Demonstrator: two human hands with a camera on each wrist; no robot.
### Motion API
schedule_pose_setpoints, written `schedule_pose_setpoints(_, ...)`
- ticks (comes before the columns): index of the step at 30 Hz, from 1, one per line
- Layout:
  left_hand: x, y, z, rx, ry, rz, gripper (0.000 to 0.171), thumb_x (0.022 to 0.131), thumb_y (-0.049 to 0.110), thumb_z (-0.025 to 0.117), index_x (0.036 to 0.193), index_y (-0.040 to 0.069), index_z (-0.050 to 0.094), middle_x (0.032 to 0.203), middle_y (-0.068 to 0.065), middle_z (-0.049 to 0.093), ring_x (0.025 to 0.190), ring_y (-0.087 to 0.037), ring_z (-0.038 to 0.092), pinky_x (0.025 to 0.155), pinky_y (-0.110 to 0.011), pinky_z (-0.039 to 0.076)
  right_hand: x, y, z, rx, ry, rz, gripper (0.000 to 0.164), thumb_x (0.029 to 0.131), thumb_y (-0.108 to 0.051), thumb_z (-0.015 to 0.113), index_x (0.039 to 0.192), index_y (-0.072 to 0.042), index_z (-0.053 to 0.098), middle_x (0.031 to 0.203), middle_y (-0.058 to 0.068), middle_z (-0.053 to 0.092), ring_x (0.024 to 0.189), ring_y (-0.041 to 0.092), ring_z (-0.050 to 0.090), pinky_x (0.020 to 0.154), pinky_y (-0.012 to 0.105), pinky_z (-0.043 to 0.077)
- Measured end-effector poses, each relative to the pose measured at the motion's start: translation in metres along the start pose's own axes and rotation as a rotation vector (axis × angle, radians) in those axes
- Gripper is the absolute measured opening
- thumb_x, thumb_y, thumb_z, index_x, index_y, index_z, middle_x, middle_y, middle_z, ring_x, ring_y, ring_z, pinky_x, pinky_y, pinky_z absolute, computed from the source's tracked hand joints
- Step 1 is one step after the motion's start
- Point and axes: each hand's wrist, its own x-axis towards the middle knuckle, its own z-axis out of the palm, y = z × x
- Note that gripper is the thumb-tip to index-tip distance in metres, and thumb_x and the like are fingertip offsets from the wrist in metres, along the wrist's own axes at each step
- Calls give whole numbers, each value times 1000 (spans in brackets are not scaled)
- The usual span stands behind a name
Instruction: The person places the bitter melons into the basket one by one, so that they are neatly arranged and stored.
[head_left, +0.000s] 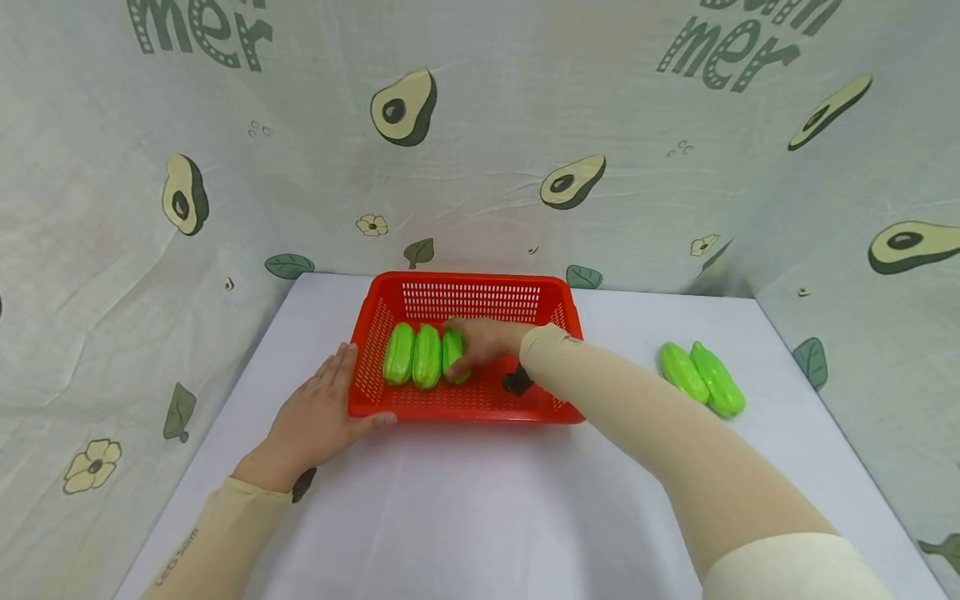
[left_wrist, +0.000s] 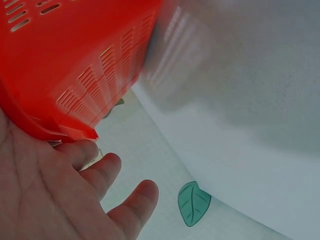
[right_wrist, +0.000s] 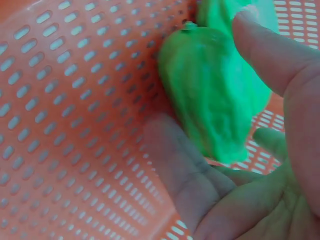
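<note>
Head view only: loose green pair, centre right. Red basket, mid-frame, holds three green vegetables. Right-wrist view adds parted fingers: right hand around third vegetable, grip undeterminable; left hand, fingers straight, touches basket's left end

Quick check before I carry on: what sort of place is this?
Probably a staged tabletop work area, perhaps a recording booth: a white table, pale avocado-print fabric sheeting behind and beside it, and a red perforated plastic basket holding bright green, ridged oblong vegetable-shaped pieces. What lies beyond is hidden.
</note>
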Motion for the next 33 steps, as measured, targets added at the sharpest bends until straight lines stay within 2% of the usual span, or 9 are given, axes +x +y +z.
schedule_pose_setpoints(4,0,1,0,-3,-2,-7,127,78,84,52,156,-7,12,160,-28,18,143,-49,22,111,-61,28,-14,1,-14,-7,-1,-17,94,86,-40,79,158,-12,26,149,9,44,134,24,43,112,42,35)
schedule_pose_setpoints(8,0,2,0,-2,-7,-5,127,78,86,48,156,-8,12,160,-28,17,143,-49,22,112,-61,27,-41,7,-40,10,49,-25,92,88,-40,76,159,-15,23,157,11,35,141,29,36,112,46,34)
schedule_pose_setpoints(12,0,2,-1,-3,-6,-1,127,78,87,45,156,-8,12,160,-27,17,144,-48,22,113,-60,26,-82,24,-66,106,124,-10,89,88,-37,77,158,-19,25,153,12,40,128,27,51,101,45,47)
schedule_pose_setpoints(14,0,2,-1,-5,-6,0,127,78,87,45,156,-7,11,161,-27,17,144,-48,21,112,-61,26,-106,37,-75,166,156,-5,87,89,-32,77,158,-19,26,151,13,42,117,26,60,94,44,53)
schedule_pose_setpoints(17,0,3,-1,-3,-7,-5,127,77,87,46,156,-7,11,161,-27,17,144,-48,21,111,-62,27,-143,66,-80,235,199,10,83,91,-26,76,158,-18,27,150,16,42,108,27,65,87,44,57)
schedule_pose_setpoints(20,1,3,-1,0,-7,-6,127,77,87,47,156,-7,11,160,-28,18,143,-48,22,110,-63,28,-175,99,-76,223,255,62,79,93,-27,73,157,-17,28,150,19,41,111,30,63,87,45,57)
schedule_pose_setpoints(24,0,3,-1,1,-5,-3,127,78,86,48,156,-7,12,160,-28,18,143,-49,22,111,-62,28,-210,142,-61,125,324,180,80,93,-39,71,157,-17,28,149,20,43,115,33,61,89,49,55)
schedule_pose_setpoints(29,0,3,-2,-3,0,2,127,78,87,47,156,-7,11,160,-28,18,143,-49,23,110,-63,28,-239,183,-36,55,388,231,80,93,-38,71,156,-11,29,147,24,44,119,41,58,95,58,48)
schedule_pose_setpoints(33,0,3,-2,-6,4,0,127,77,87,47,156,-7,12,160,-28,18,144,-47,23,111,-62,28,-251,200,-20,11,417,245,80,92,-31,74,155,-6,30,146,29,42,123,47,52,99,65,40)
